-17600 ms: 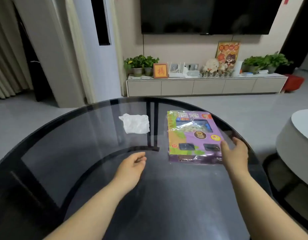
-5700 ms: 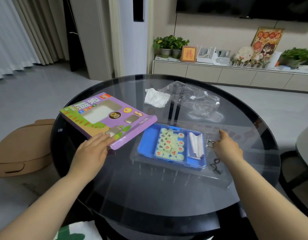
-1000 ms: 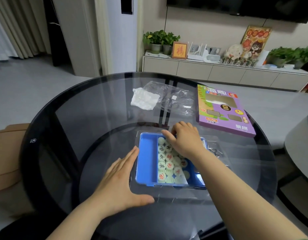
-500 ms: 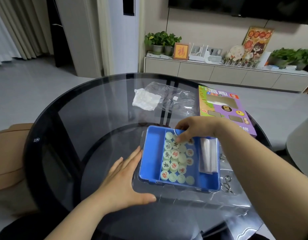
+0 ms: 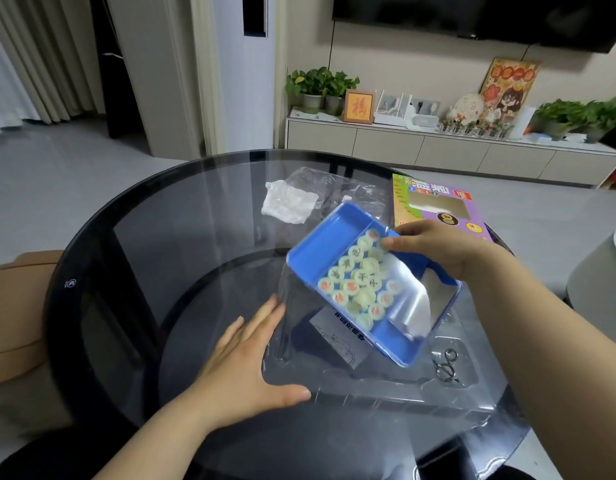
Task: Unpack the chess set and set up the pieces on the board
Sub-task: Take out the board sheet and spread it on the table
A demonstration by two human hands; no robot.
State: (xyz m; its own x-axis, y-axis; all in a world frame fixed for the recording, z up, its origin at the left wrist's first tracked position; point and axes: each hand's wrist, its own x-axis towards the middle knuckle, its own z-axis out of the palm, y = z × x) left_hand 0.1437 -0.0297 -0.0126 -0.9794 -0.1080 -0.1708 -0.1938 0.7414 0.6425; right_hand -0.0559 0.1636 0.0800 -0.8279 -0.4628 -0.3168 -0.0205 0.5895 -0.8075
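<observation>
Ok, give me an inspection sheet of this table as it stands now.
Surface: round dark glass table.
Job's things: blue tray of round chess pieces, tilted up from the clear blister tray; purple box lies far right.
Clutter: crumpled white tissue, clear wrapper, metal ring puzzles in the blister tray, printed sheet beneath.
Hands: left hand flat on the blister tray's left edge; right hand grips the blue tray's far side.
Cables: nothing seen.
Surroundings: TV cabinet with potted plants, wall television, brown seat at left.

Head view: I am looking forward and down.
Nearness: the tabletop [image 5: 195, 237] is filling my frame closely.
</observation>
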